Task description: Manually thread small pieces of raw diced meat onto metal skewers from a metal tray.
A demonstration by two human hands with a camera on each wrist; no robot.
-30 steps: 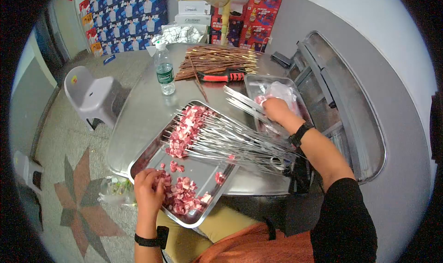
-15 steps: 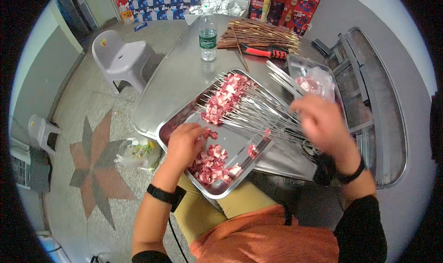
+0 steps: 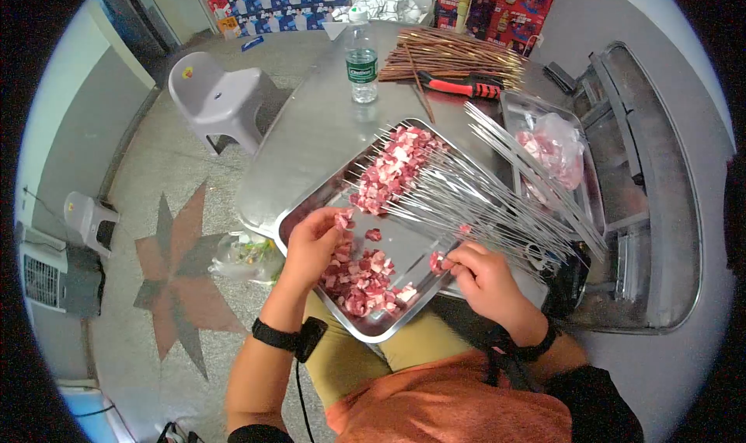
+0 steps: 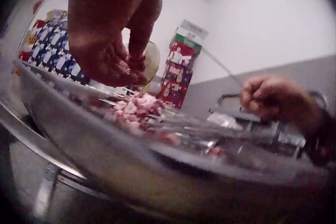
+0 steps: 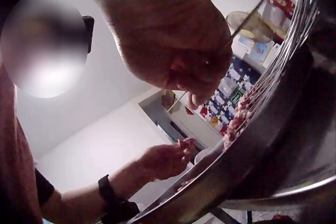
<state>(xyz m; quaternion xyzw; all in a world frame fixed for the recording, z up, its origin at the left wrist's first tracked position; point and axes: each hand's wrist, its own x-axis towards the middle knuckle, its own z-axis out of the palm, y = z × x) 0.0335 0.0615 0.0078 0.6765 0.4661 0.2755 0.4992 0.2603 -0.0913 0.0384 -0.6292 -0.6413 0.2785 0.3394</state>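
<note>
My left hand (image 3: 311, 250) pinches a small piece of raw meat (image 3: 343, 221) over the left side of a metal tray (image 3: 410, 242). Below it lies a pile of loose meat cubes (image 3: 364, 281). At the tray's front right edge, my right hand (image 3: 491, 284) grips a thin metal skewer (image 5: 255, 8), whose pointed end comes out past the fingers in the right wrist view. Finished skewers of meat (image 3: 398, 163) lie side by side at the tray's far end, their bare metal ends fanning out to the right over the rim.
Empty metal skewers (image 3: 536, 175) lie across a second tray (image 3: 594, 186) with bagged meat (image 3: 556, 151). Behind are a water bottle (image 3: 362, 58), a heap of brown sticks (image 3: 458, 54) and a red-and-black handled tool (image 3: 458, 85). A grey plastic chair (image 3: 221, 93) stands left of the table.
My right hand has come from the empty skewers at the second tray to the near tray's front right edge, bringing a skewer. The left hand has lifted a meat piece from the pile.
</note>
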